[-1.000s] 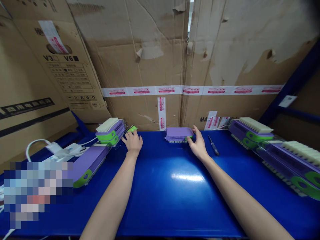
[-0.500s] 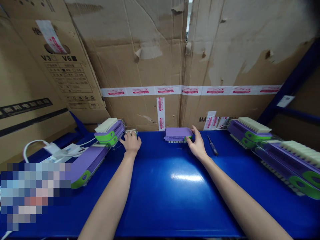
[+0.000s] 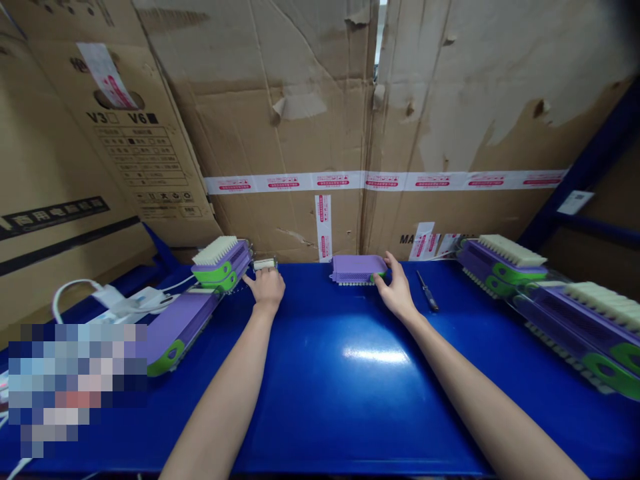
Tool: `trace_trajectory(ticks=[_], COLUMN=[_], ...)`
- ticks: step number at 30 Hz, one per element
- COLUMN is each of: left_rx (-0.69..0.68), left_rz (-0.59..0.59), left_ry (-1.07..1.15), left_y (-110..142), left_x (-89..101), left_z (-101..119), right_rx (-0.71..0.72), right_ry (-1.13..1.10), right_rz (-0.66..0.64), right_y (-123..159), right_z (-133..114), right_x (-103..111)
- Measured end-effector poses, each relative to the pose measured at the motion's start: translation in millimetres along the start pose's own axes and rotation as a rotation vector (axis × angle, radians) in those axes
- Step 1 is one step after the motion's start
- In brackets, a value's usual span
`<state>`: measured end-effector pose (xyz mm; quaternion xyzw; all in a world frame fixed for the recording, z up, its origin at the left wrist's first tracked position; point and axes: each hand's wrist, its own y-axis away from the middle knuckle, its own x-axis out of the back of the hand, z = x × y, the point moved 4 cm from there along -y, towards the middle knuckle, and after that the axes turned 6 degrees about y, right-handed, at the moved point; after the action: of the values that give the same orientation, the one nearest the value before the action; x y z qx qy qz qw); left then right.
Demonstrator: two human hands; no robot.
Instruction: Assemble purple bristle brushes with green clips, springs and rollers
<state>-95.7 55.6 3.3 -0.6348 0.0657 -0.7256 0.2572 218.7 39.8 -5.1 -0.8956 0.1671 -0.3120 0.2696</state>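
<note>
A purple brush (image 3: 357, 265) with a green end lies bristles down near the back of the blue table. My right hand (image 3: 397, 290) is round its right end, thumb on the green part and fingers behind. To the left, my left hand (image 3: 267, 288) rests palm down with its thumb spread apart. Its fingertips are at the near edge of a small cream-coloured piece (image 3: 265, 265), whose kind I cannot make out. Stacked brushes (image 3: 223, 263) in clear wrap stand just left of that hand. A screwdriver (image 3: 427, 291) lies right of my right hand.
More wrapped purple brushes (image 3: 575, 310) line the right side. Another brush (image 3: 183, 323) lies at the left, by a white power strip (image 3: 135, 300) with cables. Cardboard (image 3: 280, 133) walls the back. A blurred patch hides the left front corner.
My left hand has drawn slightly back toward me, so more of the cream-coloured piece shows. My right hand and the brush keep their places; the view has shifted slightly.
</note>
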Motion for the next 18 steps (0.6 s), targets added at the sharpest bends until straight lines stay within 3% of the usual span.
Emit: trace_trajectory(ticks=[6,12,18], left_rx=[-0.098,-0.325,-0.498], left_rz=[-0.054,-0.077,-0.08], left_ry=[-0.037,-0.03,0.032], left_y=[9,26,34], left_x=[3.8,6.0,6.4], left_z=[19,49,64], right_rx=[0.0,0.009,0.278], right_ry=[-0.007,0.022,0.284], right_rz=[-0.003,0.003,0.045], right_y=[0,0,4], right_z=[0,-2,-24], right_x=[-1,0,7])
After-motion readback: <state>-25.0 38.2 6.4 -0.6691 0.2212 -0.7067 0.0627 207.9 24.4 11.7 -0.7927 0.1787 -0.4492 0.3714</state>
